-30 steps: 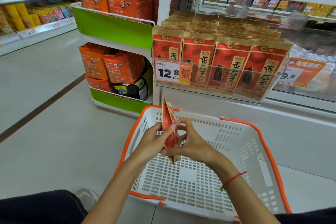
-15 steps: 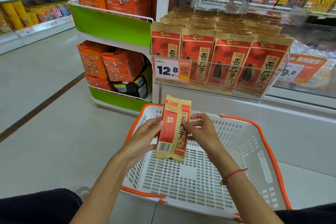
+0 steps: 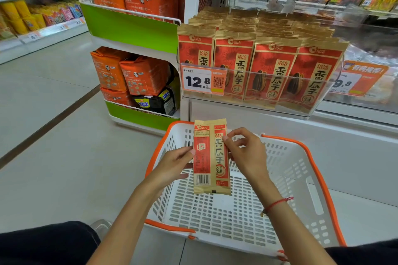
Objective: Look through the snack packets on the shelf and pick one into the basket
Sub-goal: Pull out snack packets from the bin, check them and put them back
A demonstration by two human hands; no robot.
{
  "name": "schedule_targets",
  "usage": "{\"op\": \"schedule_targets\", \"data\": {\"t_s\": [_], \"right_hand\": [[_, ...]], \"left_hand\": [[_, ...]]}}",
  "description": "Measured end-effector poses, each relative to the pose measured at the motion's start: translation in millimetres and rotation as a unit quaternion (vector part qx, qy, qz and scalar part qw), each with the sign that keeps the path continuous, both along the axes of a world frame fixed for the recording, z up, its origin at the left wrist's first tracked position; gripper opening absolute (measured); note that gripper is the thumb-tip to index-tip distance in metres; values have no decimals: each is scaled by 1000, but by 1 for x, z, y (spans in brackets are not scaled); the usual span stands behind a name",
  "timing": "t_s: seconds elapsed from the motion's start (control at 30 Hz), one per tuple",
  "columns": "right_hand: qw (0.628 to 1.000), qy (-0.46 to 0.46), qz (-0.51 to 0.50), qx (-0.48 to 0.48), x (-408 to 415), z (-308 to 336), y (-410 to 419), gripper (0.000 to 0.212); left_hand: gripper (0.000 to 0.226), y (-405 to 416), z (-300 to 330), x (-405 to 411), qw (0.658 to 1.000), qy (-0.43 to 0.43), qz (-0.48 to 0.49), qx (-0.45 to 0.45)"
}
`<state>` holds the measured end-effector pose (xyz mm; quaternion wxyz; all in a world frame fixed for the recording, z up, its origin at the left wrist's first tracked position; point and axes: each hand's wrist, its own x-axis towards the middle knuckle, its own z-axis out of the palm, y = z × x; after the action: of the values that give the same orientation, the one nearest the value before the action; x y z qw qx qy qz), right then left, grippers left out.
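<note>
Snack packet (image 3: 211,157) is held upright over the basket (image 3: 301,178), pinched between both hands.

A second ago the packet showed only its thin edge; now its printed back faces the camera, with a barcode at the bottom, and the view has moved a little nearer to the shelf. The left hand (image 3: 172,165) pinches the left edge with thumb in front, and the right hand (image 3: 247,153) pinches the right edge with curled fingers. Below the hands stands the white basket with orange rim on a pale tiled floor. Beyond the hands, a clear shelf bin (image 3: 258,101) holds rows of the same red and gold packets (image 3: 273,71), with a price tag (image 3: 202,82) reading 12.8. To the left of the left hand, a green rack (image 3: 133,30) carries orange bags (image 3: 133,75).
</note>
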<state>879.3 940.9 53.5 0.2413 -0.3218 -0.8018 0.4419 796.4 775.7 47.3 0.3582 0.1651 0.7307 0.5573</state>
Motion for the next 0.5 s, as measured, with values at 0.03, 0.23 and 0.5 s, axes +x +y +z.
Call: {"op": "schedule_targets", "data": {"t_s": [0.03,0.23,0.5], "right_hand": [[1000,0,0,-2,0,-1,1,12],[999,-4,29,-32,-1,1,1,10],[980,-41,175,-82,-2,4,-1,51]], "left_hand": [[32,0,0,0,1000,0,1,1],[25,0,0,1,999,-18,28,17],[26,-3,4,-2,994,-19,91,48]]}}
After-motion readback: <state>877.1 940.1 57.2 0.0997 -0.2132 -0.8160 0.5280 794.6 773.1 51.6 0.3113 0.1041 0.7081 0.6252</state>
